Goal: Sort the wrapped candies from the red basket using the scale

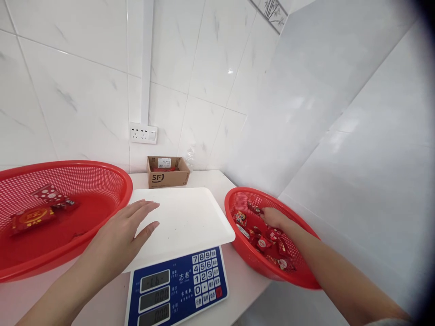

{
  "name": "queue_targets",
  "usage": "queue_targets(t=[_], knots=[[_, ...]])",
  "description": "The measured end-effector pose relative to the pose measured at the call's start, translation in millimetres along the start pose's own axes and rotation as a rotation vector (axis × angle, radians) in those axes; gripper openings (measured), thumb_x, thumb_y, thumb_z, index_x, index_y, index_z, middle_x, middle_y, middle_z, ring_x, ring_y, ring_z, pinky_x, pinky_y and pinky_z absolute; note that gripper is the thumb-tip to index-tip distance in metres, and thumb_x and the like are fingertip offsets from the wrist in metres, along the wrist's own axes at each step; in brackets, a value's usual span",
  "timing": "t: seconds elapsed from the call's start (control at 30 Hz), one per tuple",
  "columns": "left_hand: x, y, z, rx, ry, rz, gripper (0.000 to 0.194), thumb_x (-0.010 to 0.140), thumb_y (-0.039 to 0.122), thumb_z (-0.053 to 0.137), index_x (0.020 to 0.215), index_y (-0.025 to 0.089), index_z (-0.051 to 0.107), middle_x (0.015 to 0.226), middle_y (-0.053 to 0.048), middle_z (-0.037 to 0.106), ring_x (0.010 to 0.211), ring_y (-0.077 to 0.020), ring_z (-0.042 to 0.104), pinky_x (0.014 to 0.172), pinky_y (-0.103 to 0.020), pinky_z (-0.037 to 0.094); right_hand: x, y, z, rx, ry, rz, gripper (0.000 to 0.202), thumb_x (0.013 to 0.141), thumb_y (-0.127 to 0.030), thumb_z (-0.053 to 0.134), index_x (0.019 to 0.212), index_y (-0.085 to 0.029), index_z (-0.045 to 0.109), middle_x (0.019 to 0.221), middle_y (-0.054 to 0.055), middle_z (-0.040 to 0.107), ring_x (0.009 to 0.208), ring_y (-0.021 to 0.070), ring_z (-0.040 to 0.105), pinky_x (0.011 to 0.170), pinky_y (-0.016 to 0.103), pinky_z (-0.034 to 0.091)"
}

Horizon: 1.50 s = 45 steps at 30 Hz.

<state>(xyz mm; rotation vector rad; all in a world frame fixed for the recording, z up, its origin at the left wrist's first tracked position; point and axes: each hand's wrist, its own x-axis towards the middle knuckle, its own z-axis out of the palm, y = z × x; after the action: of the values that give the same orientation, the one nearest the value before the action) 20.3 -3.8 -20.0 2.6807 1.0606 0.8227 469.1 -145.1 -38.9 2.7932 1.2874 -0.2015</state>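
Observation:
My left hand [125, 228] is open, fingers stretched out, over the left edge of the white tray [190, 217] of a digital scale; whether it touches the tray I cannot tell. The scale's blue panel [180, 283] has number keys and three displays. My right hand [272, 217] reaches into the right red basket [251, 258], fingers closed on a small dark red wrapped packet [254, 208]. Below it in that basket lie several small red wrapped packets [263, 242]. The fingertips of my right hand are partly hidden.
A larger red basket [84, 164] at the left holds a few red packets [34, 217]. Behind the scale stands an open cardboard box [170, 179] with something red inside. A wall socket [143, 133] is on the tiled wall; clear plastic [190, 156] stands beside the box.

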Motion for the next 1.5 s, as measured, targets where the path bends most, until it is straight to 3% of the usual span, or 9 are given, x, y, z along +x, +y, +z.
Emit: queue_targets(t=[0.17,0.33,0.6,0.73,0.87,1.0,1.13,1.3,1.5], knots=[[0,5,-5.3,-0.023,-0.037,-0.025,0.046,0.085,0.049,0.036,0.121,0.025,0.051,0.126,-0.006,0.055,0.117,-0.0269,0.049,0.092,-0.044,0.044,-22,-31,-47,0.007,0.128,-0.085,0.025,0.091,-0.029,0.039,0.101,-0.016,0.058,0.097,0.009,0.065,0.084,0.0163,0.060,0.074,0.029,0.044],[-2,11,-12.9,-0.027,-0.041,-0.013,0.043,0.086,0.046,0.036,0.121,0.025,0.051,0.127,-0.006,0.054,0.118,-0.0265,0.047,0.092,-0.043,0.044,-49,-103,-85,-0.005,0.245,-0.241,0.032,0.089,-0.032,0.034,0.104,-0.017,0.057,0.087,0.010,0.067,0.078,0.0214,0.061,0.063,0.026,0.038],[-5,14,-22.9,-0.012,-0.073,0.045,0.039,0.087,0.037,0.037,0.121,0.021,0.049,0.122,-0.008,0.056,0.112,-0.0250,0.052,0.089,-0.040,0.044,-84,-217,-75,-0.036,0.180,-0.628,0.021,0.079,-0.040,0.052,0.090,-0.026,0.062,0.070,0.006,0.063,0.071,0.0243,0.059,0.056,0.029,0.034],[-6,11,-24.0,0.010,-0.104,0.140,0.037,0.085,0.030,0.041,0.121,0.023,0.048,0.122,-0.007,0.055,0.113,-0.0252,0.050,0.089,-0.041,0.043,-93,-237,-67,0.014,0.165,-0.719,0.019,0.076,-0.044,0.057,0.082,-0.026,0.062,0.061,0.003,0.059,0.063,0.0210,0.058,0.055,0.028,0.034],[-8,10,-23.6,0.007,-0.112,0.156,0.037,0.084,0.029,0.043,0.120,0.024,0.049,0.122,-0.008,0.055,0.115,-0.0263,0.048,0.089,-0.042,0.042,-95,-239,-75,0.102,0.188,-0.731,0.026,0.083,-0.046,0.044,0.095,-0.026,0.058,0.062,0.001,0.060,0.060,0.0176,0.056,0.053,0.027,0.035],[-9,11,-23.8,-0.029,-0.126,0.145,0.036,0.084,0.030,0.044,0.119,0.024,0.051,0.122,-0.009,0.056,0.117,-0.0281,0.046,0.092,-0.046,0.039,-94,-242,-80,0.494,0.189,-0.747,0.032,0.084,-0.048,0.042,0.101,-0.025,0.056,0.079,0.000,0.065,0.068,0.0150,0.059,0.062,0.027,0.042],[-10,19,-24.0,-0.309,-0.167,0.078,0.041,0.086,0.038,0.043,0.125,0.027,0.045,0.126,-0.008,0.052,0.119,-0.0259,0.044,0.096,-0.044,0.037,-99,-250,-76,0.819,0.196,-0.719,0.029,0.082,-0.044,0.048,0.099,-0.023,0.058,0.092,0.001,0.066,0.081,0.0159,0.060,0.074,0.030,0.044],[-12,42,-18.9,-1.013,-0.311,-0.168,0.072,0.081,0.043,0.052,0.139,0.026,0.016,0.134,-0.014,0.043,0.112,-0.0229,0.051,0.091,-0.040,0.044,-121,-267,-72,1.030,0.171,-0.767,0.032,0.082,-0.044,0.050,0.107,-0.024,0.056,0.101,0.002,0.064,0.091,0.0174,0.059,0.083,0.034,0.044],[-11,54,-9.9,-1.605,-0.432,-0.390,0.043,0.075,0.034,0.064,0.113,0.021,0.049,0.102,-0.007,0.058,0.075,-0.0127,0.060,0.061,-0.026,0.054,-135,-276,-71,1.079,0.052,-0.860,0.030,0.085,-0.043,0.046,0.107,-0.024,0.054,0.098,0.001,0.063,0.090,0.0164,0.058,0.083,0.033,0.045]])
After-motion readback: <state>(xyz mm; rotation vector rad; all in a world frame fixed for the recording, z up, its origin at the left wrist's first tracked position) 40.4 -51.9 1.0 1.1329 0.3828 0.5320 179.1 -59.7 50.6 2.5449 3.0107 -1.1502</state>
